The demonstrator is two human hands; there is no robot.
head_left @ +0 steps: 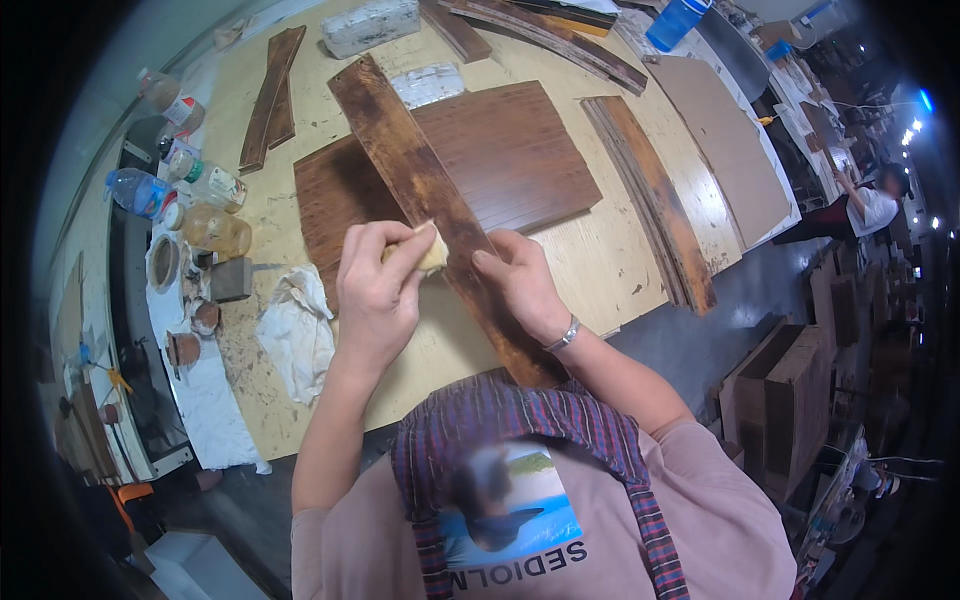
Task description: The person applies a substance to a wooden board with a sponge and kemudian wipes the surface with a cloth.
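A long, dark brown wooden board [408,165] slants from the far left toward my waist, with blotchy stain along its face. My right hand [522,280] grips its right edge, thumb on top and the other fingers hidden beneath. In my left hand [380,285] a small pale yellow sponge [432,256] is pinched between thumb and fingers, against the board's left edge. Under the held board lies a wide reddish-brown wooden panel [520,150] on the table. A crumpled white cloth [297,335] rests on the tabletop left of my left hand.
Bottles, including a jar of amber liquid [222,232], and small pots line the table's left edge. Stacked boards [655,205] lie at the right, two crossed strips [270,105] at the far left. A wrapped white block [370,28] sits at the back. A person [872,208] works far right.
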